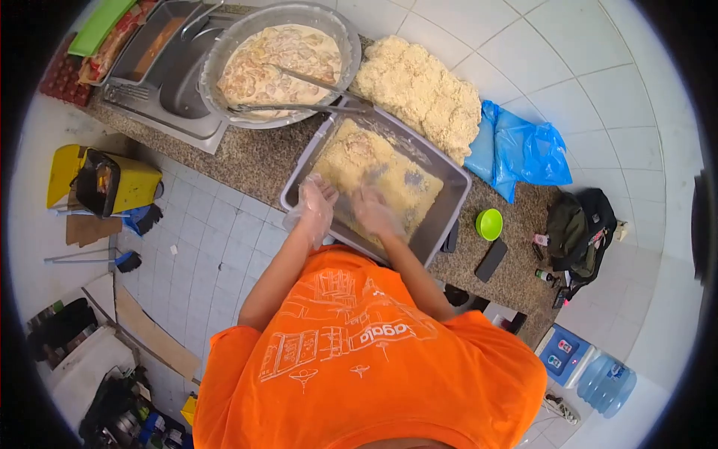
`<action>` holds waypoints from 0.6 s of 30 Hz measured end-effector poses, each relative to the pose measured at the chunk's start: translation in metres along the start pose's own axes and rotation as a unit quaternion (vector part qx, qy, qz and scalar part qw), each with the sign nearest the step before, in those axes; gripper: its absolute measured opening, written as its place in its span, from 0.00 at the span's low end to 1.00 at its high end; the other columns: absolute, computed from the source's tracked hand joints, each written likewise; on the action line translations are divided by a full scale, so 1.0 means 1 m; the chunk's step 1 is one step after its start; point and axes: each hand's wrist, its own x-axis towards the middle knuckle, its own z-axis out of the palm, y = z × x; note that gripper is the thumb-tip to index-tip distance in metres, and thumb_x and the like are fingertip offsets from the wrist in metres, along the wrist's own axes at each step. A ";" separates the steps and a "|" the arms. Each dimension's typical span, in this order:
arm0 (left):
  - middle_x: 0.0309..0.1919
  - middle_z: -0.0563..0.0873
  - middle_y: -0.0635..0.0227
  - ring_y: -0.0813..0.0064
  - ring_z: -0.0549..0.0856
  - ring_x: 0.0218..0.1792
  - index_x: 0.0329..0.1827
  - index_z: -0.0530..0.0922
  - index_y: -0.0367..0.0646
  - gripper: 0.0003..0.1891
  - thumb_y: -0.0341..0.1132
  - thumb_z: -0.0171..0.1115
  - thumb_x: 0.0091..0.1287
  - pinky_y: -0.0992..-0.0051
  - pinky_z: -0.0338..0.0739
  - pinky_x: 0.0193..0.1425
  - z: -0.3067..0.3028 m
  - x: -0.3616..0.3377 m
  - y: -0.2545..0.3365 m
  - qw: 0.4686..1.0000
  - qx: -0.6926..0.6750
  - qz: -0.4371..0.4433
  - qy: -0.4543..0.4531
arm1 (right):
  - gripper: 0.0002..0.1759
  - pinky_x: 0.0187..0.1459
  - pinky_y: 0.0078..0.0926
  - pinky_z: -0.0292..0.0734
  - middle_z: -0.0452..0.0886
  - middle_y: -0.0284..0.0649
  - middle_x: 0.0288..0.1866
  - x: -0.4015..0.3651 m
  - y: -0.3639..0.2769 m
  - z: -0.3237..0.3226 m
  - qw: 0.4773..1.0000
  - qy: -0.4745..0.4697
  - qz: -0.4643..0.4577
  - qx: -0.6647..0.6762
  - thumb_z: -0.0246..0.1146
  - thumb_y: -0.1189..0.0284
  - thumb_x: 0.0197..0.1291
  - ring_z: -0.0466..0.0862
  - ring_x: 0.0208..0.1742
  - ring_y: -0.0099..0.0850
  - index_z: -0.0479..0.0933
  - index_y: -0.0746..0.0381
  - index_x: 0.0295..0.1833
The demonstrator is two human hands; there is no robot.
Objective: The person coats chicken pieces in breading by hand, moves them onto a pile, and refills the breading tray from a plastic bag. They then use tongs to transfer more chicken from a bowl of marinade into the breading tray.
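Granite counter (254, 161), tiled room. We've got both gloved hands in the tray (449, 198) of crumbs (366, 159) at the counter's edge: left hand (318, 203) spread flat, right hand (374, 213) blurry, can't tell its grip.

The tray (445, 217) is smooth matt grey plastic. The bowl (213, 67) at 11 o'clock is dull metal. The counter (254, 157) is speckled stone. The left hand (318, 202) and right hand (374, 213) wear thin glossy plastic gloves.
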 end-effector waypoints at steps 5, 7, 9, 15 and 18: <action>0.66 0.60 0.43 0.47 0.58 0.70 0.65 0.56 0.31 0.32 0.43 0.50 0.63 0.55 0.53 0.75 0.002 -0.006 0.008 1.000 0.016 -0.013 -0.022 | 0.16 0.42 0.29 0.73 0.80 0.43 0.41 0.047 0.011 0.010 0.997 0.048 0.041 0.034 0.57 0.66 0.65 0.77 0.42 0.28 0.76 0.68 0.49; 0.66 0.60 0.44 0.48 0.58 0.71 0.64 0.57 0.32 0.31 0.44 0.50 0.63 0.55 0.54 0.74 0.000 -0.006 0.006 0.999 -0.015 -0.018 -0.026 | 0.28 0.54 0.42 0.71 0.80 0.51 0.53 0.094 0.022 0.027 0.981 -0.010 0.132 0.141 0.54 0.55 0.63 0.79 0.53 0.44 0.76 0.71 0.52; 0.66 0.60 0.44 0.48 0.58 0.71 0.64 0.58 0.33 0.30 0.44 0.50 0.64 0.55 0.54 0.74 -0.003 -0.003 0.003 0.999 -0.007 -0.012 -0.036 | 0.25 0.51 0.35 0.72 0.80 0.48 0.53 0.113 0.009 0.033 0.973 -0.030 0.156 0.165 0.57 0.57 0.64 0.79 0.50 0.37 0.76 0.69 0.53; 0.53 0.70 0.59 0.62 0.71 0.55 0.57 0.65 0.43 0.22 0.50 0.47 0.68 0.62 0.66 0.62 -0.013 0.012 -0.002 0.999 0.007 -0.006 -0.040 | 0.26 0.56 0.38 0.70 0.81 0.47 0.53 0.080 -0.051 0.019 0.988 0.018 0.150 -0.025 0.57 0.53 0.60 0.80 0.55 0.40 0.78 0.65 0.51; 0.48 0.71 0.61 0.64 0.71 0.52 0.53 0.67 0.45 0.19 0.49 0.48 0.69 0.63 0.67 0.61 -0.002 0.001 0.004 1.000 -0.007 -0.018 -0.010 | 0.24 0.55 0.36 0.71 0.82 0.44 0.52 0.045 -0.074 -0.012 0.990 0.070 0.096 -0.076 0.59 0.51 0.58 0.80 0.55 0.40 0.79 0.60 0.49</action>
